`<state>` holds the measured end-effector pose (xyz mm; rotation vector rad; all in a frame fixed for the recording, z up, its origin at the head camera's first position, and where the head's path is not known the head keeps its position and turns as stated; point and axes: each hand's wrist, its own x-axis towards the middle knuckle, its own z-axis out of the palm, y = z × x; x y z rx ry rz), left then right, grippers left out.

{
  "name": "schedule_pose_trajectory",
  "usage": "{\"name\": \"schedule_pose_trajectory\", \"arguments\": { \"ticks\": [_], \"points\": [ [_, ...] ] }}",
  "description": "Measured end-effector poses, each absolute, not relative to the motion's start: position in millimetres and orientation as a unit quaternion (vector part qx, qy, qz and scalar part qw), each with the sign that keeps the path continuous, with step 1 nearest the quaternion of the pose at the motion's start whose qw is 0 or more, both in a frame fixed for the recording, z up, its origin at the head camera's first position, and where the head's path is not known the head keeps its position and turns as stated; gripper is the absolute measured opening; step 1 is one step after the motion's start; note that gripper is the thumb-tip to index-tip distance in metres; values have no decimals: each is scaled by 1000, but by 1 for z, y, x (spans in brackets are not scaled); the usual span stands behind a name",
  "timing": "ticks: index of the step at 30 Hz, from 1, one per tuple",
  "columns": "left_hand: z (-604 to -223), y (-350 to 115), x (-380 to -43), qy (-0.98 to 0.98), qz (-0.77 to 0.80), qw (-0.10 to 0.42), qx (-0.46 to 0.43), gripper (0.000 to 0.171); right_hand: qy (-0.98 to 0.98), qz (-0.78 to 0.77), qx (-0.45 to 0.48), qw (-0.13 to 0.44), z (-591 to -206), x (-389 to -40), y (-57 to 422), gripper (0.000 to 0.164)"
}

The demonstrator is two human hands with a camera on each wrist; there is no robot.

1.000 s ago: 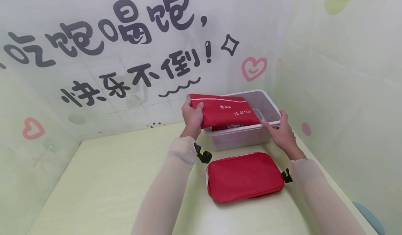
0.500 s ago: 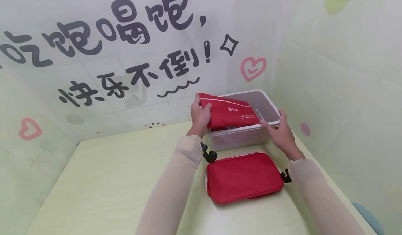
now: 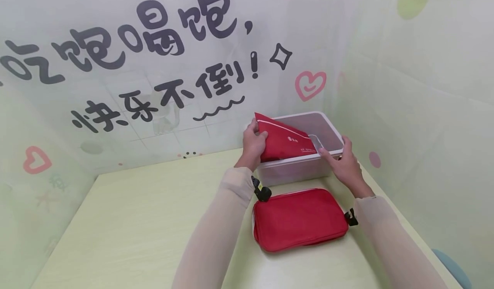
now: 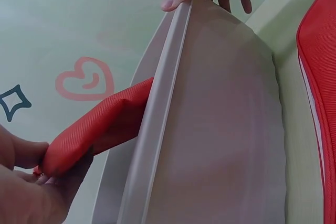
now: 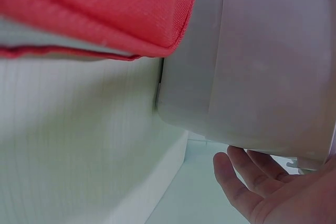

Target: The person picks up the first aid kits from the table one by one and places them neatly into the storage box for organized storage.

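My left hand [image 3: 254, 145] pinches the left end of a red fabric pouch [image 3: 285, 143] with a white stripe and small white print. The pouch slopes down to the right, its lower end inside a translucent white plastic box [image 3: 297, 171]. In the left wrist view, thumb and fingers hold the bunched end of the red pouch [image 4: 100, 129] above the box rim [image 4: 157, 114]. My right hand [image 3: 347, 164] grips the box's right front corner, thumb on the rim and fingers along the outside. The right wrist view shows those fingers [image 5: 252, 179] by the box's end wall. The pouch's lower end is hidden there.
A second red zippered pouch [image 3: 301, 220] lies flat on the pale table [image 3: 146, 229], just in front of the box. A printed wall sheet [image 3: 216, 130] stands behind, and another wall [image 3: 417, 130] rises close on the right.
My left hand has moved right and slightly down, bringing the pouch further into the box and tilting it more steeply. The right hand stays at the box's corner.
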<state>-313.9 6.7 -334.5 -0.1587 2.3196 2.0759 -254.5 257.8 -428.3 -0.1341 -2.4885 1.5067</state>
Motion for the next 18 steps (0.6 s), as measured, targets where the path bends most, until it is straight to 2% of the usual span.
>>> {"name": "schedule_pose_trajectory", "arguments": {
  "ticks": [6, 13, 18],
  "points": [
    [-337, 4, -311, 787, 617, 17, -17, 62, -853, 508, -49, 108, -427, -253, 257, 100],
    [-335, -6, -306, 849, 528, 0, 30, 72, -861, 494, -53, 108, -425, -253, 257, 100],
    [-335, -12, -305, 844, 535, -1, 41, 70, -862, 493, -57, 107, -426, -253, 258, 101]
  ]
}}
